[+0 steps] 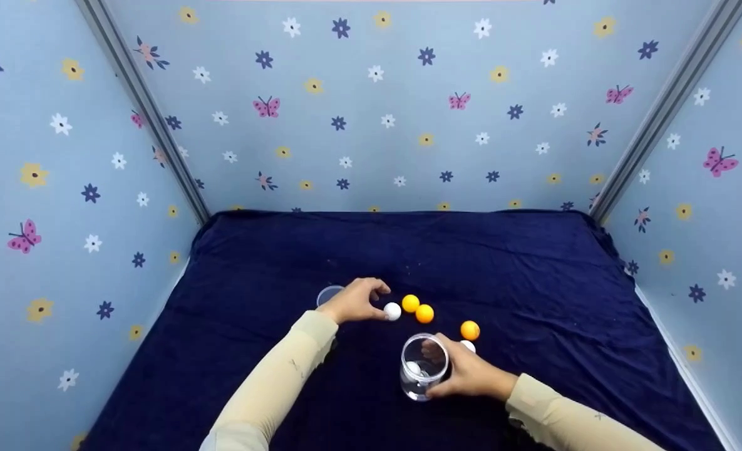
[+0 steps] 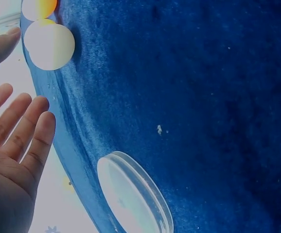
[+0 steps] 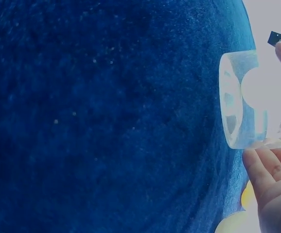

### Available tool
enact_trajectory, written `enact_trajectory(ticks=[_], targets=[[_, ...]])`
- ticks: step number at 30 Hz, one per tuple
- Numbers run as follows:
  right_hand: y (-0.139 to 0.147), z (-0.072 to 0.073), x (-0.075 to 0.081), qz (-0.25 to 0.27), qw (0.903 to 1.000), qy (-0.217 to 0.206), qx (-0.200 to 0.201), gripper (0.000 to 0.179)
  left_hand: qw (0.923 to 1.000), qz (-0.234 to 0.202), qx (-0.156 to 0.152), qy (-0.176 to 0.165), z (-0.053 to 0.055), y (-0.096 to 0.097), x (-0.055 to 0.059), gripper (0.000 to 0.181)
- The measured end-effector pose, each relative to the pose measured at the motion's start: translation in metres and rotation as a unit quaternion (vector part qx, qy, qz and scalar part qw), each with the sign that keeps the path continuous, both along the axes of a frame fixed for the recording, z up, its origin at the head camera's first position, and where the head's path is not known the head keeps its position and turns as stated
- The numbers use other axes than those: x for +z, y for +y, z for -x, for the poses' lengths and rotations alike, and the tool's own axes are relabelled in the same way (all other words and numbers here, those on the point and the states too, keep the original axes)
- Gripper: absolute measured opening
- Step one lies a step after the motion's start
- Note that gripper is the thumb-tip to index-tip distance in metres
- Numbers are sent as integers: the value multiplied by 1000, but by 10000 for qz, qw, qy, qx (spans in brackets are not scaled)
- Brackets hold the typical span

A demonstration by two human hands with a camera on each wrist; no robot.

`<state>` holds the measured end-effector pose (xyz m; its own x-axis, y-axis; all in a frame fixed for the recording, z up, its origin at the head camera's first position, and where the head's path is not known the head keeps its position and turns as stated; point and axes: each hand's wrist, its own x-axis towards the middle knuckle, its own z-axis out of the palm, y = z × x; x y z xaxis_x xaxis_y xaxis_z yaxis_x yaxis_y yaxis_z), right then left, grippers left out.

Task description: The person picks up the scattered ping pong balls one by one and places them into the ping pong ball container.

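Observation:
My right hand (image 1: 469, 372) grips a clear plastic jar (image 1: 426, 377) from its right side, fingers behind and thumb in front. The jar stands upright, mouth up, and a white ball (image 1: 412, 368) lies inside it. My left hand (image 1: 355, 302) is at a loose white ball (image 1: 392, 312), thumb tip right at its edge and fingers spread apart. In the left wrist view, the white ball (image 2: 50, 46) sits beyond the thumb, outside the palm. A clear round lid (image 2: 131, 194) lies on the cloth, partly hidden behind the left hand in the head view.
Two orange balls (image 1: 411, 304) lie just right of the loose white one. Another orange ball (image 1: 470, 330) and a partly hidden white ball (image 1: 468, 346) lie beyond my right hand. Dark blue cloth (image 1: 533, 282) covers the table; flower-patterned walls (image 1: 402, 113) enclose three sides.

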<state>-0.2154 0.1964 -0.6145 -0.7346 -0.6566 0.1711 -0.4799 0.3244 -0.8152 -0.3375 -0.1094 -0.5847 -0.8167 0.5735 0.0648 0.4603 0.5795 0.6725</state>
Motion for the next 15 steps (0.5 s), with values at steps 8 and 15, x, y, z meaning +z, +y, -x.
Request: enact_trajectory(ticks=[8, 15], targets=[[0, 1, -3, 82, 10000, 25, 43, 78, 10000, 75, -11, 34, -1, 4, -2, 58], [0, 0, -3, 140, 9999, -8, 55, 79, 9999, 142, 35, 61, 1, 7, -8, 58]])
